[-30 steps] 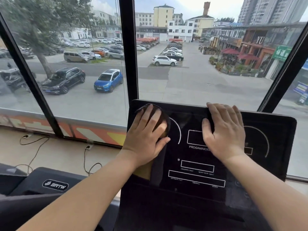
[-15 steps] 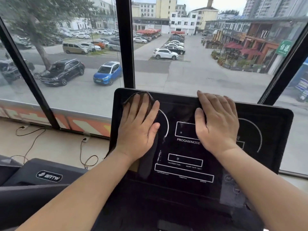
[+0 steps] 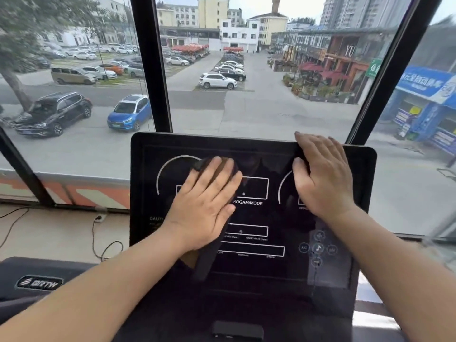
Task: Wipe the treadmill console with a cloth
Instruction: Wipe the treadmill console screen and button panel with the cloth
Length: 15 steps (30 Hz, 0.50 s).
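Note:
The black treadmill console fills the lower middle of the head view, tilted up toward me, with white outlines and the words "PROGAM/MODE". My left hand lies flat on a dark brown cloth, pressing it against the panel's left-centre; the cloth shows past my fingertips and hangs below my palm. My right hand rests flat on the console's upper right, fingertips reaching its top edge, holding nothing.
A neighbouring treadmill with a BRTW logo sits at the lower left. Cables and a socket lie on the floor below the window. Black window posts rise behind the console; a car park lies outside.
My left hand has slid the cloth from the console's upper left corner toward the middle. My right hand has shifted to the right along the top edge.

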### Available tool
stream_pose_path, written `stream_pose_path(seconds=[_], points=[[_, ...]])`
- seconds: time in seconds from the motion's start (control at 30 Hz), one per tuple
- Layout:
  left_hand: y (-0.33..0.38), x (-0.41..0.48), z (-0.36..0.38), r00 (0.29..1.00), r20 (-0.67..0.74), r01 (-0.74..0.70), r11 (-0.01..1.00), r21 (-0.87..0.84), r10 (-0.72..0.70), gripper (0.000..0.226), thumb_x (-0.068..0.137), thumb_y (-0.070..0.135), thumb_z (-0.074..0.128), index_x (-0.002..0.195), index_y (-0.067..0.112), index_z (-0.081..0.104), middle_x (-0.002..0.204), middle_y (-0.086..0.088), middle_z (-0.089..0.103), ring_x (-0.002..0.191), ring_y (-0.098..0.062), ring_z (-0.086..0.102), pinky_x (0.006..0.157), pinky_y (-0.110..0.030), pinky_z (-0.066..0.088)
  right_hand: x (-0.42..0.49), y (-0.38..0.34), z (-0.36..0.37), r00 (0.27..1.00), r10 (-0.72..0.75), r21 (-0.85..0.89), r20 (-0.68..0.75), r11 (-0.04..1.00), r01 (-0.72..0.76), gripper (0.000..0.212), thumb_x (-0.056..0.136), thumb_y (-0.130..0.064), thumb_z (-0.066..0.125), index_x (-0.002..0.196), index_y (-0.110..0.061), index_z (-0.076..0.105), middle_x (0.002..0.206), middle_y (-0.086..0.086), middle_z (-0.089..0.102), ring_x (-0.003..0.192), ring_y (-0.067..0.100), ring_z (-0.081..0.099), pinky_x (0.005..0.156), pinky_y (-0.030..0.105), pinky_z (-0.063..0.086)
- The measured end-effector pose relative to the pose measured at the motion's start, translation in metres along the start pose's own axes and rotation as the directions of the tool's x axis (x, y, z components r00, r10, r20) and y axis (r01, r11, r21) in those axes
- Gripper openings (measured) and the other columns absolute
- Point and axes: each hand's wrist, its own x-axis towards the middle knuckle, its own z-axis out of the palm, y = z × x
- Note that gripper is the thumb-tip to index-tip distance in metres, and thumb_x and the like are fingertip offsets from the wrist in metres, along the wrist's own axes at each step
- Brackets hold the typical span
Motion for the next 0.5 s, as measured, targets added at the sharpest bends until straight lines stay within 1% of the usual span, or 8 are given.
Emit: stream_pose_path(seconds=[0.07,0.1,0.13,0.23,0.3,0.33,0.4,0.5], points=[[-0.023,0.011,-0.012,0.988,0.060,-0.144,0.989,0.034,0.141,0.062,0.106,0.045,0.028,0.163,0.024,0.014,0.171,-0.002,0.008,0.159,-0.025,0.001,0.127,-0.051,0.009,0.001,0.002,-0.003,0.999,-0.029,0.015,0.039,0.999,0.029,0.050,0.095,-0.022,0.050,0.144,-0.018,0.052,0.144,-0.002,0.057,0.140,0.023,0.044,0.126,0.043,0.018],[-0.034,0.022,-0.018,0.986,0.085,-0.149,0.988,0.039,0.145,0.062,0.106,0.047,0.025,0.163,0.028,0.011,0.172,0.001,0.005,0.159,-0.023,-0.002,0.127,-0.049,0.005,0.001,0.004,-0.005,0.997,-0.034,0.015,0.062,0.999,0.033,0.050,0.095,-0.022,0.050,0.145,-0.019,0.052,0.145,-0.003,0.055,0.141,0.023,0.042,0.126,0.043,0.017],[-0.041,0.034,-0.022,0.992,0.079,-0.097,0.995,0.024,0.095,0.061,0.106,0.047,0.022,0.163,0.030,0.007,0.172,0.002,0.003,0.158,-0.022,-0.005,0.127,-0.049,0.003,0.001,0.005,-0.007,0.996,-0.025,0.021,0.082,1.000,0.023,0.051,0.095,-0.023,0.049,0.145,-0.022,0.051,0.148,-0.004,0.052,0.144,0.022,0.039,0.127,0.042,0.015],[-0.025,0.055,-0.026,0.979,0.012,0.202,0.975,-0.090,-0.202,0.062,0.106,0.045,0.021,0.164,0.028,0.004,0.172,-0.001,-0.001,0.158,-0.025,-0.011,0.127,-0.052,-0.001,-0.002,0.003,-0.010,0.989,0.078,0.041,0.125,0.996,-0.084,0.049,0.099,-0.027,0.049,0.148,-0.033,0.047,0.153,-0.005,0.037,0.152,0.021,0.022,0.129,0.042,0.007],[0.012,0.047,-0.018,0.968,0.003,0.251,0.962,-0.106,-0.252,0.065,0.106,0.044,0.025,0.164,0.022,0.006,0.172,-0.006,-0.001,0.157,-0.030,-0.011,0.126,-0.057,0.002,-0.002,0.002,-0.011,0.988,0.082,0.031,0.128,0.996,-0.086,0.048,0.101,-0.029,0.048,0.149,-0.033,0.046,0.147,-0.004,0.040,0.151,0.020,0.022,0.129,0.039,0.000],[0.032,0.036,-0.011,0.978,0.017,0.210,0.973,-0.095,-0.209,0.065,0.106,0.044,0.027,0.164,0.020,0.008,0.172,-0.007,0.000,0.158,-0.031,-0.009,0.125,-0.058,0.005,-0.003,0.001,-0.011,0.989,0.068,0.023,0.130,0.997,-0.072,0.048,0.102,-0.029,0.047,0.149,-0.031,0.046,0.144,-0.004,0.043,0.149,0.019,0.025,0.129,0.036,-0.004],[0.064,0.006,0.001,0.997,0.059,0.047,0.995,-0.084,-0.042,0.065,0.107,0.045,0.031,0.164,0.020,0.012,0.172,-0.006,0.004,0.158,-0.030,-0.004,0.124,-0.058,0.013,-0.003,0.001,-0.013,0.988,0.059,0.024,0.143,0.998,-0.063,0.050,0.102,-0.031,0.045,0.151,-0.029,0.044,0.144,-0.004,0.044,0.148,0.017,0.028,0.128,0.033,-0.006],[0.053,-0.005,0.001,0.949,0.141,-0.275,0.959,-0.062,0.282,0.062,0.108,0.047,0.029,0.164,0.026,0.012,0.172,0.001,0.004,0.159,-0.024,-0.002,0.126,-0.052,0.013,-0.005,0.005,-0.015,0.988,0.036,0.039,0.148,0.998,-0.042,0.055,0.099,-0.033,0.041,0.154,-0.029,0.041,0.146,-0.007,0.044,0.149,0.014,0.028,0.128,0.034,-0.003]])
